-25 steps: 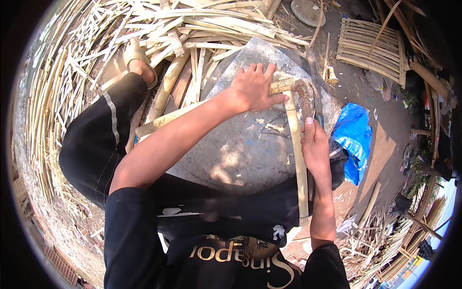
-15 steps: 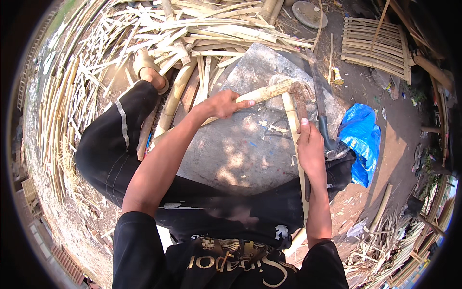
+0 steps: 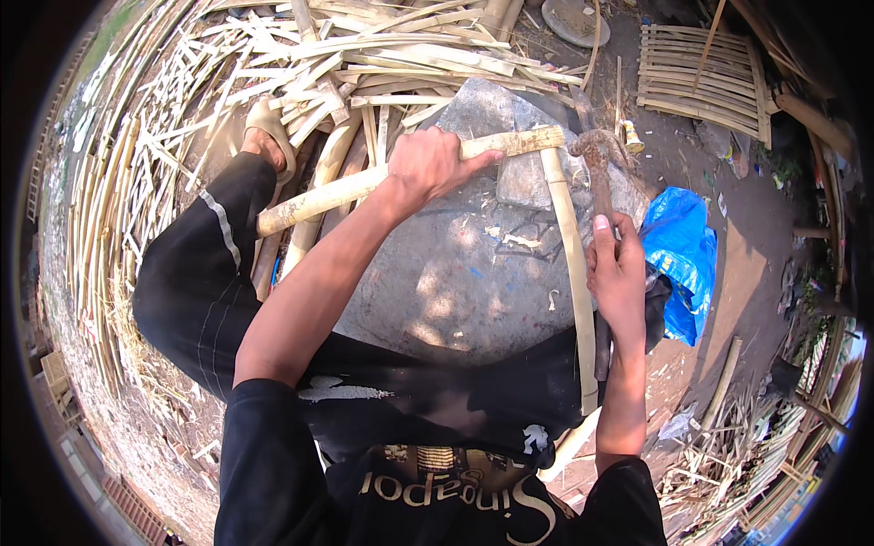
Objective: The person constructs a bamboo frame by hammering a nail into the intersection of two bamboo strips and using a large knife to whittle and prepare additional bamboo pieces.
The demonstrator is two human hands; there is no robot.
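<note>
My left hand point(image 3: 426, 166) is closed around a pale bamboo strip point(image 3: 332, 195), which slants from beside my left knee to the stone. Its far end meets the top of a second bamboo strip point(image 3: 570, 246), forming a corner over a small stone block point(image 3: 525, 182). That second strip runs down towards my lap. In my right hand point(image 3: 617, 278) is a rusty hammer point(image 3: 599, 177), held upright by its handle. The hammer's head is just right of the corner, apart from it. Behind the hammer, a dark blade is mostly hidden.
A broad grey stone slab point(image 3: 428, 291) lies between my legs. Split bamboo pieces point(image 3: 401, 59) are heaped beyond it. On the right are a blue plastic bag point(image 3: 678, 255) and a slatted bamboo panel point(image 3: 701, 82). Long bamboo poles point(image 3: 100, 237) lie at left.
The hammer has moved right and away from the corner. My left hand has shifted slightly farther out with the bamboo strip, which has risen a little in view.
</note>
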